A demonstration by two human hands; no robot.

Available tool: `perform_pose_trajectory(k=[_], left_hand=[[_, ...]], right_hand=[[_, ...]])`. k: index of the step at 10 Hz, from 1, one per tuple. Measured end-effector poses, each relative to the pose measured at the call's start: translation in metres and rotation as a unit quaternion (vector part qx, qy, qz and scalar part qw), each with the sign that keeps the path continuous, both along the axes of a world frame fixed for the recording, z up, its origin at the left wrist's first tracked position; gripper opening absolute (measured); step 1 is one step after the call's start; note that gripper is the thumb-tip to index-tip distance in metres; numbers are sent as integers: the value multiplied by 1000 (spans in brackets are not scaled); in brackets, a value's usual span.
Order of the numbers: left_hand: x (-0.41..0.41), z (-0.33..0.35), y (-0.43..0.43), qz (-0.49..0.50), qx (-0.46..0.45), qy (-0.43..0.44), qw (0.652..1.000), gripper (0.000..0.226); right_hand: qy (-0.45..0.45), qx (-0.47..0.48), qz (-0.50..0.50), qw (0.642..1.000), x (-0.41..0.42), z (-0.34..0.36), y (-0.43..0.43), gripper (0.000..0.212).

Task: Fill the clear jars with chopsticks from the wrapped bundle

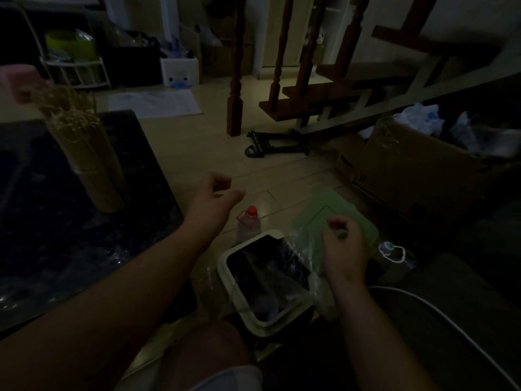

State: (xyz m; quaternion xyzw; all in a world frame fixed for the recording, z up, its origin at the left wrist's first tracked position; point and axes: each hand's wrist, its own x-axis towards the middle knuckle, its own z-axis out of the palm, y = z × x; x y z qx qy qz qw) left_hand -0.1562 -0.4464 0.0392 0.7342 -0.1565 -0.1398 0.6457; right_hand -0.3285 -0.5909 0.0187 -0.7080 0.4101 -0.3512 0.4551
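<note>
My right hand (345,246) pinches crinkled clear plastic wrap (303,249); my left hand (214,193) is loosely curled, empty, right of the upright bamboo chopstick bundle (90,156).

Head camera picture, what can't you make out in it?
- Clear jars: none can be picked out; the dark table is too dim.
- Chopstick bundle: top blurred; a third hand there is cut by the left edge.
- Bin: contents lost in shadow and crinkled plastic wrap.
- Right hand: what the fingers pinch is too small.
- Left hand: looks empty.
</note>
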Motion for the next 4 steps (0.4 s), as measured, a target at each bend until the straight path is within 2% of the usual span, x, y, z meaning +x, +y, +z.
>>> perform_pose_trajectory(k=[1, 2, 4], left_hand=[[0, 3, 1, -4, -5, 2, 1000, 34], [0, 6, 3, -9, -2, 1, 1000, 34], [1, 17, 7, -3, -13, -7, 1000, 35]], right_hand=[[1, -14, 56, 998, 13, 13, 2, 20], [-2, -14, 105, 994, 25, 24, 7, 27], [-17, -21, 125, 992, 40, 37, 14, 26]])
